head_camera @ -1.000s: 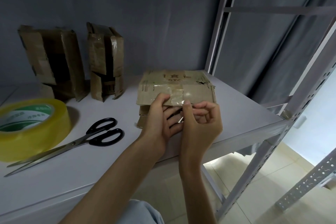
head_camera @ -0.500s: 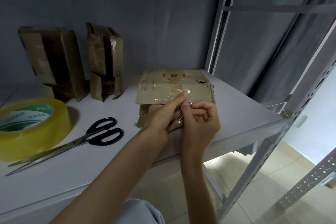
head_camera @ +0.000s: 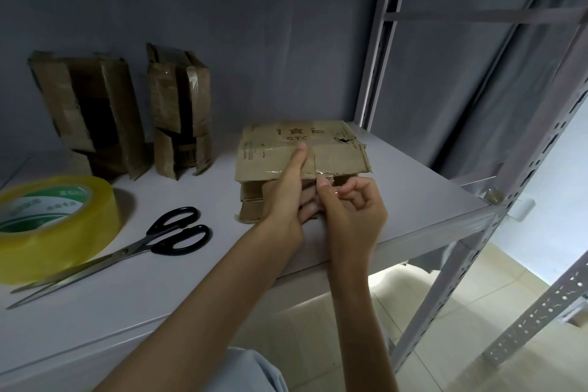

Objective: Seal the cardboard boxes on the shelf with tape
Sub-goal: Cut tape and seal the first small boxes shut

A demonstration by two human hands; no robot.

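Note:
A flat cardboard box lies near the right front of the white shelf. A clear strip of tape runs over its top flap and down the front edge. My left hand grips the box's front, thumb pressed flat on the top flap over the tape, fingers under the flap. My right hand pinches the loose tape end at the front edge between thumb and forefinger. Two more cardboard boxes stand upright at the back: a wider one at left and a narrower one beside it.
A big yellow tape roll lies at the left front of the shelf. Black-handled scissors lie beside it, blades pointing left. Grey metal shelf posts rise at the right; a tiled floor shows below.
My left thumb has slid up onto the box's top flap along the tape. My right hand stays at the front edge, still pinching the tape end.

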